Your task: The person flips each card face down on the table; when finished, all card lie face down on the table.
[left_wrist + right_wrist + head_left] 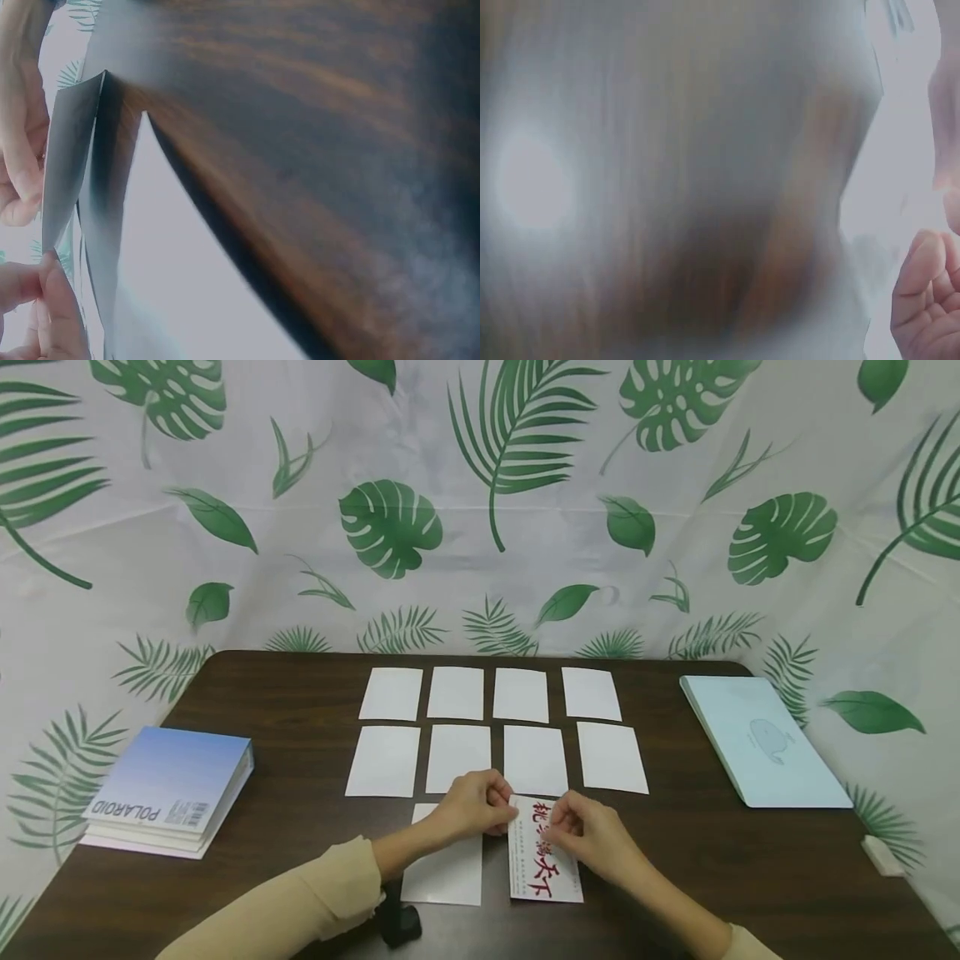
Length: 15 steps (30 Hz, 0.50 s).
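My left hand [472, 806] pinches a card [532, 877] with large red characters at its upper left corner. In the left wrist view the card's shaded back [73, 161] faces the camera, tilted up from the table. My right hand [596, 839] overlaps the front of the card near its upper right side. Its fingers [919, 277] are curled with the thumb against them, and nothing shows in their grip. A blank white card [442, 872] lies beside the printed one, partly hidden under my left forearm.
Several blank white cards [393, 693] lie in two rows on the dark wooden table [300, 760]. On the left is a blue-and-white Polaroid album [168, 777]. A pale blue album [757, 735] with a whale drawing lies on the right. A leaf-patterned curtain [300, 560] hangs behind.
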Each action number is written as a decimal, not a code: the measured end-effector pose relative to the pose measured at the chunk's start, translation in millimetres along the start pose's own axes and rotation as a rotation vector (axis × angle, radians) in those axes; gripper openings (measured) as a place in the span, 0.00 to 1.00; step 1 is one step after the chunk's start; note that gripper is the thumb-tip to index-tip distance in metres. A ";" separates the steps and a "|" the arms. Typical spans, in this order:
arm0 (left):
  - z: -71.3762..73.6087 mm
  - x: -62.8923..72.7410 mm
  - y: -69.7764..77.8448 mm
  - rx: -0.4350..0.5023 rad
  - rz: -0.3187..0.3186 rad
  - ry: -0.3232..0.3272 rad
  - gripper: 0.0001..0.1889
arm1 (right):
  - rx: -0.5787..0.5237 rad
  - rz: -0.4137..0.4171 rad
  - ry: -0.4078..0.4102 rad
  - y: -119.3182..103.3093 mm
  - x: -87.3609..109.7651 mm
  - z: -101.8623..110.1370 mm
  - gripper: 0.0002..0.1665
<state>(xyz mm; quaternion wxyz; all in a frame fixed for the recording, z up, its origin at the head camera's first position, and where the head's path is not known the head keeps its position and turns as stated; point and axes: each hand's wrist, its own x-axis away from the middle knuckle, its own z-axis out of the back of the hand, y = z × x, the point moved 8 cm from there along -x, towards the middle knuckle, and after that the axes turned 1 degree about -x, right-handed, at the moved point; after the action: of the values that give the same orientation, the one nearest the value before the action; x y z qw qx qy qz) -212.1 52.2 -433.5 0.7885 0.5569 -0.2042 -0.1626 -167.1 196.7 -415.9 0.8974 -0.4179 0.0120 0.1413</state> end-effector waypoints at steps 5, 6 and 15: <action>0.4 -0.8 4.1 0.035 0.000 -0.002 0.07 | -0.031 0.070 -0.074 -23.4 4.9 -24.0 0.16; 0.0 -0.9 4.7 0.040 0.002 -0.003 0.07 | -0.015 0.067 -0.068 -25.3 5.1 -25.8 0.18; -2.5 3.9 10.0 0.098 0.003 -0.005 0.07 | 0.004 0.001 -0.092 -27.2 4.0 -32.0 0.17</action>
<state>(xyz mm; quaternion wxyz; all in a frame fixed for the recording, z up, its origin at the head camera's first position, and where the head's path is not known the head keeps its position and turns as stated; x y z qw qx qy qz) -207.2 55.6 -424.2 0.7599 0.5942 -0.2150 -0.1526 -153.0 156.9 -417.0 0.8977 -0.4093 -0.0288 0.1607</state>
